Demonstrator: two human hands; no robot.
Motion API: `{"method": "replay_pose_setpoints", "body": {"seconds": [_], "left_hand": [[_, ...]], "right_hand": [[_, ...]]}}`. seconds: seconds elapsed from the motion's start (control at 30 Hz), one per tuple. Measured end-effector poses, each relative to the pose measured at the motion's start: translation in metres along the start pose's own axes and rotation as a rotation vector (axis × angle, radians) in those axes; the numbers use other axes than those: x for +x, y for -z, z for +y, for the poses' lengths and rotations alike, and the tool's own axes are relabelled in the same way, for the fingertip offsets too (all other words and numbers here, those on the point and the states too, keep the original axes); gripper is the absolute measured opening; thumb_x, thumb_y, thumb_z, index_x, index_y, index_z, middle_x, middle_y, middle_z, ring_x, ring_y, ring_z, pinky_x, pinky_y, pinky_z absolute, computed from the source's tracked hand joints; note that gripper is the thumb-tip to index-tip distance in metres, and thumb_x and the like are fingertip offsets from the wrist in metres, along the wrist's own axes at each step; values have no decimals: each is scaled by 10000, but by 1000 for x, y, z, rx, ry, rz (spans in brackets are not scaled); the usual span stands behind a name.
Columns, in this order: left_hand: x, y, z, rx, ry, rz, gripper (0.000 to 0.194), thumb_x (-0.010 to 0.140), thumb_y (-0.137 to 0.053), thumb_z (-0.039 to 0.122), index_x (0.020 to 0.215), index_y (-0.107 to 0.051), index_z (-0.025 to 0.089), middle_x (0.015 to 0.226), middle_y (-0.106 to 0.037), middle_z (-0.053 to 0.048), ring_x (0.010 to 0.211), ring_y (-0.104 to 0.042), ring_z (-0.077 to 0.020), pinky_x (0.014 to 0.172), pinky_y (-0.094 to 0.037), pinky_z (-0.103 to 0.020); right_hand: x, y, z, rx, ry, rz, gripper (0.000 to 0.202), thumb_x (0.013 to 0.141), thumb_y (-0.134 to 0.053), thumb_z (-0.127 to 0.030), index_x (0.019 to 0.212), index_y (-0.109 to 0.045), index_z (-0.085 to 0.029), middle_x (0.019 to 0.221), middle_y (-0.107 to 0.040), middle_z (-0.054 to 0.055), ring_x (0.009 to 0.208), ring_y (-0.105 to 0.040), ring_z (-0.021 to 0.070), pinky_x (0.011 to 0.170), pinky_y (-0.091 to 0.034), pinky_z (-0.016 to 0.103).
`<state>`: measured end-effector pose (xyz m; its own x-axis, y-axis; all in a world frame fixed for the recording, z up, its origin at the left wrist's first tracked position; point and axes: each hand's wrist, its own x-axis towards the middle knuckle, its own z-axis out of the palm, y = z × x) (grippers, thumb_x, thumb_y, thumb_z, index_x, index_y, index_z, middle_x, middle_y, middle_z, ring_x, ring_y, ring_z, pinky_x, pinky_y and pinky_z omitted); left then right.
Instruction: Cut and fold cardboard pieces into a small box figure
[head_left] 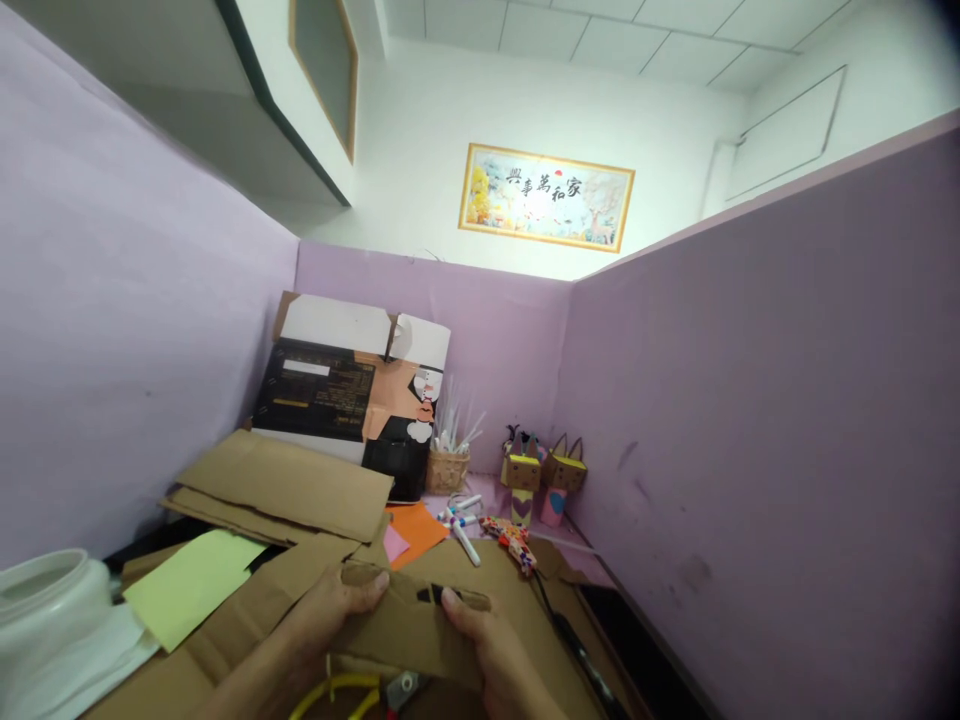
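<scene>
A piece of brown cardboard [409, 632] with cut slots is held up low in the middle of the view. My left hand [334, 605] grips its left side, thumb on top. On its right side, my right hand [484, 635] grips it the same way, thumb near a slot. The fingers beneath the cardboard are hidden. Below it, a tool with yellow handles [341, 685] and a red and metal part is partly covered.
Flat cardboard sheets [285, 485] and green paper [193, 585] lie left, near a white container [52, 620]. Behind are a printed box [322, 390], a basket [448, 472], markers [466, 543] and cardboard figures [522, 472]. A black tool with a cord [581, 650] lies right.
</scene>
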<state>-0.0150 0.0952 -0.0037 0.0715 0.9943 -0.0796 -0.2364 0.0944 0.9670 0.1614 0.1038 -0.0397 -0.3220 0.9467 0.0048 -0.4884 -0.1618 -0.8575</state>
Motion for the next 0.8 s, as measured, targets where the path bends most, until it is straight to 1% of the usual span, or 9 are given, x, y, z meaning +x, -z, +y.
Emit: {"method": "replay_pose_setpoints", "body": {"seconds": [0.13, 0.23, 0.33, 0.4, 0.5, 0.63, 0.8], "left_hand": [[0, 3, -3, -62, 92, -23, 454, 504, -791, 343, 861, -669, 91, 778, -715, -139, 765, -667, -299, 712, -520, -381], [3, 5, -7, -116, 153, -18, 539, 494, -800, 312, 952, -632, 81, 779, -714, -138, 765, -668, -300, 717, -519, -391], [6, 6, -13, -150, 154, -6, 612, 487, -803, 300, 1019, -600, 78, 806, -710, -143, 777, -665, -303, 723, -517, -404], [8, 7, -16, -167, 146, 3, 629, 482, -808, 272, 1041, -587, 85, 834, -708, -138, 795, -662, -294, 743, -512, -397], [8, 7, -19, -177, 170, 14, 555, 514, -798, 240, 1011, -602, 87, 844, -707, -130, 799, -662, -267, 764, -506, -366], [5, 6, -20, -210, 205, -12, 411, 593, -752, 242, 951, -631, 79, 836, -709, -132, 796, -662, -260, 778, -499, -364], [4, 3, -20, -219, 236, -39, 373, 617, -732, 262, 939, -643, 98, 862, -709, -125, 822, -655, -262, 798, -487, -367]], "right_hand": [[-3, -2, -1, 40, -61, 22, 397, 602, -735, -332, 908, -671, -86, 806, -721, 124, 791, -672, 250, 755, -495, 355], [-2, 0, 2, 45, -126, 66, 378, 604, -731, -315, 894, -666, -81, 771, -724, 118, 787, -675, 247, 752, -501, 350], [-1, 1, 3, 44, -210, 112, 358, 612, -720, -297, 884, -662, -72, 728, -724, 115, 753, -681, 241, 740, -506, 345], [-1, 1, 1, 38, -241, 125, 340, 629, -705, -293, 883, -661, -72, 724, -724, 113, 715, -684, 234, 723, -511, 342], [-1, -1, -3, 19, -254, 182, 336, 629, -706, -269, 904, -656, -80, 718, -726, 100, 668, -682, 223, 690, -517, 334], [-2, -2, -4, 37, -295, 230, 341, 621, -711, -255, 908, -657, -80, 719, -726, 96, 648, -678, 221, 672, -518, 328], [-2, 2, 0, 42, -359, 284, 333, 608, -725, -288, 874, -672, -97, 726, -724, 98, 693, -675, 233, 698, -510, 339]]}}
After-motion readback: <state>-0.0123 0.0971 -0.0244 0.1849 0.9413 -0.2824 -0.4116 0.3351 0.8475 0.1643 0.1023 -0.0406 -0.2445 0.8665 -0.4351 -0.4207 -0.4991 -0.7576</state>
